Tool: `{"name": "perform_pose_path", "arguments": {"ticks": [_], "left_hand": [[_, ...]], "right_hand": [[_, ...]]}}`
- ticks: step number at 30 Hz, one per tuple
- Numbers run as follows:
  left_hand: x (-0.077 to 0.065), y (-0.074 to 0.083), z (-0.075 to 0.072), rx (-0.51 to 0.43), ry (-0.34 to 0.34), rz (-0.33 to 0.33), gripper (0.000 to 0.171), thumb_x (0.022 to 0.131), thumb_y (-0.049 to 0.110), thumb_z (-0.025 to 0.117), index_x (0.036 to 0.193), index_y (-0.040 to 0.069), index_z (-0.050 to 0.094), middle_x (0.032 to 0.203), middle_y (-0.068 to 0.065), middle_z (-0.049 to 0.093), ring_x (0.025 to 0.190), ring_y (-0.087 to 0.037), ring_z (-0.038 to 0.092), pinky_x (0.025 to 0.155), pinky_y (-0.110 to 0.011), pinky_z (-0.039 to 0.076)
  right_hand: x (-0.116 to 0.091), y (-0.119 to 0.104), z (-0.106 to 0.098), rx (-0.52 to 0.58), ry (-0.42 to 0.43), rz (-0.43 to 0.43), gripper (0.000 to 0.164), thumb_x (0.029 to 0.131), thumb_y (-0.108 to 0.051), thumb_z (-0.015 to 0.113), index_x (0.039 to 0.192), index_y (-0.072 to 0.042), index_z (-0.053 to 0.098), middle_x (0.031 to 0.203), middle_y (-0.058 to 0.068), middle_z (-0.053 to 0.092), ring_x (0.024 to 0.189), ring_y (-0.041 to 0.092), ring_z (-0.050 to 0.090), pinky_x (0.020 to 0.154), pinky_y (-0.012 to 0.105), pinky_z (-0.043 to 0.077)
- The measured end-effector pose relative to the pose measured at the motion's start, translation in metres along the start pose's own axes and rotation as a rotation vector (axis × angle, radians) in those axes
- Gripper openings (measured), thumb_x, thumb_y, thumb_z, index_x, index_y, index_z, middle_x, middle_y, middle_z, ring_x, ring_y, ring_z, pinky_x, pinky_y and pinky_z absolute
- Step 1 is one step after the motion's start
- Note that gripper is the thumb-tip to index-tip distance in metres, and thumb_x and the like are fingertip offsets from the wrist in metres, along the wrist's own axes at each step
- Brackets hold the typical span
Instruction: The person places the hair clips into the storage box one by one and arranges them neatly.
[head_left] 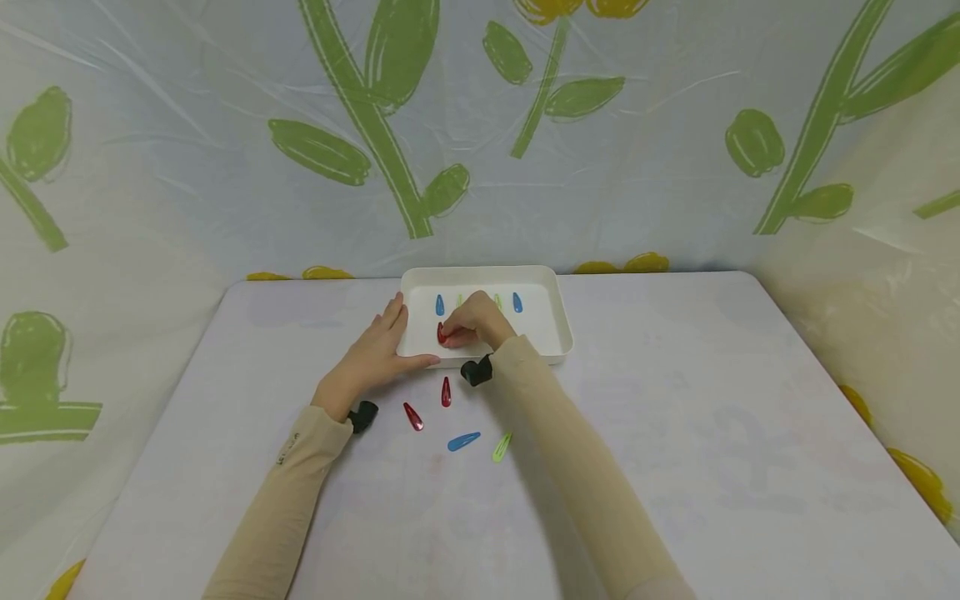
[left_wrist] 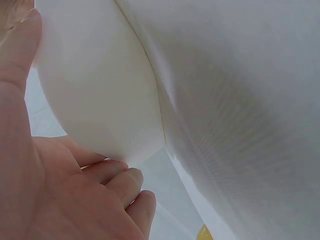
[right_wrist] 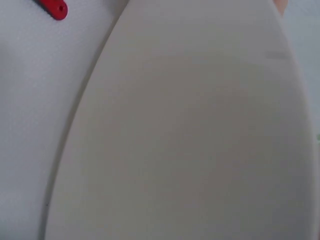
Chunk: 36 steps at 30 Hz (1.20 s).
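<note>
A white tray (head_left: 561,337) stands near the far edge of the table. My left hand (head_left: 371,354) rests against its near left corner, thumb along the front wall and fingers along the left side; the left wrist view shows that hand (left_wrist: 75,185) beside the wall. Over the tray, my right hand (head_left: 474,321) pinches a red snap hair clip (head_left: 440,331) at the tray floor. Behind it lie a blue clip (head_left: 439,305), a second blue clip (head_left: 517,302) and light green clips (head_left: 497,300), partly hidden by the hand.
In front of the tray, two red clips (head_left: 446,392), a blue clip (head_left: 463,442) and a green clip (head_left: 502,447) lie loose on the white table (head_left: 712,417). A leaf-patterned curtain (head_left: 600,192) hangs behind. The tray's wall (right_wrist: 190,140) fills most of the right wrist view.
</note>
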<state>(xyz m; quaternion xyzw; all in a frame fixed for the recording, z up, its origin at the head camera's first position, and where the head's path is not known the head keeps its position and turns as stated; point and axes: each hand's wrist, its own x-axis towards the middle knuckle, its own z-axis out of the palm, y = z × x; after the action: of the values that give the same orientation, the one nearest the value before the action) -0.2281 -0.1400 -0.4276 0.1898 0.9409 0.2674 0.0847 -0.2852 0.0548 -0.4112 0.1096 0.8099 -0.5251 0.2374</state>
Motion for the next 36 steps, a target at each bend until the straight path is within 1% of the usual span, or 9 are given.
{"name": "perform_pose_path", "arguments": {"ticks": [6,15,20,24,31,36], "left_hand": [[-0.0006,-0.0003,0.0000,-0.003,0.004,0.003,0.117,0.083,0.066,0.068,0.158,-0.001,0.008,0.165,-0.013,-0.007,0.151,-0.034,0.004,0.122,-0.051,0.009],[-0.0007,0.0007,-0.0005,0.006,-0.004,-0.013,0.117,0.083,0.067,0.067,0.157,-0.003,0.008,0.166,-0.012,-0.008,0.150,-0.041,0.004,0.121,-0.053,0.012],[0.0003,-0.0011,0.0007,0.013,-0.002,-0.004,0.117,0.083,0.067,0.067,0.157,-0.003,0.009,0.166,-0.012,-0.008,0.151,-0.037,0.003,0.121,-0.052,0.010],[-0.0004,-0.0010,0.0002,0.009,-0.006,-0.006,0.117,0.083,0.067,0.067,0.157,-0.002,0.009,0.166,-0.012,-0.008,0.151,-0.037,0.003,0.121,-0.052,0.010],[-0.0004,-0.0006,-0.0004,0.011,-0.005,-0.003,0.117,0.084,0.066,0.067,0.157,-0.004,0.009,0.165,-0.013,-0.008,0.151,-0.036,0.003,0.121,-0.051,0.010],[-0.0007,-0.0006,0.0000,0.003,-0.001,0.004,0.117,0.083,0.064,0.068,0.157,-0.003,0.008,0.165,-0.014,-0.007,0.151,-0.036,0.003,0.122,-0.051,0.009]], "right_hand": [[-0.0011,0.0025,-0.0002,0.006,-0.010,0.007,0.006,0.081,0.003,0.076,0.083,0.007,0.072,0.067,0.011,0.067,0.051,0.015,0.065,0.054,0.021,0.057],[-0.0013,0.0049,-0.0011,0.022,-0.046,-0.007,0.009,0.081,0.004,0.074,0.089,0.010,0.073,0.068,0.012,0.068,0.053,0.016,0.066,0.062,0.027,0.060],[-0.0035,0.0040,0.0001,0.016,-0.039,-0.007,0.006,0.082,0.003,0.075,0.084,0.008,0.072,0.068,0.013,0.069,0.054,0.017,0.067,0.064,0.029,0.060],[-0.0037,0.0040,0.0005,0.021,-0.037,-0.004,0.007,0.083,0.002,0.076,0.079,0.006,0.071,0.068,0.013,0.069,0.054,0.017,0.067,0.064,0.029,0.060],[-0.0020,0.0060,0.0003,0.041,-0.038,-0.009,0.006,0.081,0.003,0.077,0.082,0.007,0.072,0.066,0.013,0.069,0.053,0.017,0.067,0.061,0.028,0.060],[-0.0023,0.0069,-0.0009,0.039,-0.035,-0.004,0.006,0.081,0.003,0.077,0.081,0.006,0.072,0.066,0.012,0.068,0.053,0.017,0.067,0.061,0.027,0.060]]}}
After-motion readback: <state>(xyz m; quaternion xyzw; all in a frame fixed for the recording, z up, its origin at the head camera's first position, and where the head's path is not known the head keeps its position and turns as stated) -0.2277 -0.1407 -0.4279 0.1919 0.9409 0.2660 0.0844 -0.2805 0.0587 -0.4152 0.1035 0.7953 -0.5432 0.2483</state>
